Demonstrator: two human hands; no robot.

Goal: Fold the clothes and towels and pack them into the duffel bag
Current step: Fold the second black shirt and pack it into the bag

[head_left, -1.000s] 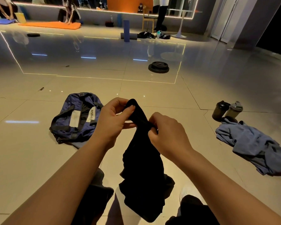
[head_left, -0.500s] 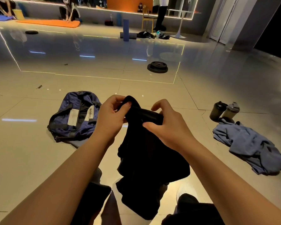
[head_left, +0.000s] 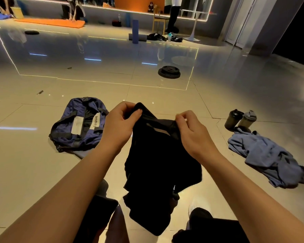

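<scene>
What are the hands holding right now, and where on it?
Both hands hold the black garment by its top edge: the left hand pinches the upper left corner, the right hand pinches the upper right, and the rest hangs below.

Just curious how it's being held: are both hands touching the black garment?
Touching. The head view shows the left hand and right hand each pinching the black garment's top edge.

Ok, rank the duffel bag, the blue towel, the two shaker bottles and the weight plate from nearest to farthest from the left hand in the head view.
1. Duffel bag, on the floor just left of the left hand.
2. Weight plate, ahead on the floor, and shaker bottles, off to the right: too close to call.
3. Blue towel, crumpled on the floor far right.
</scene>
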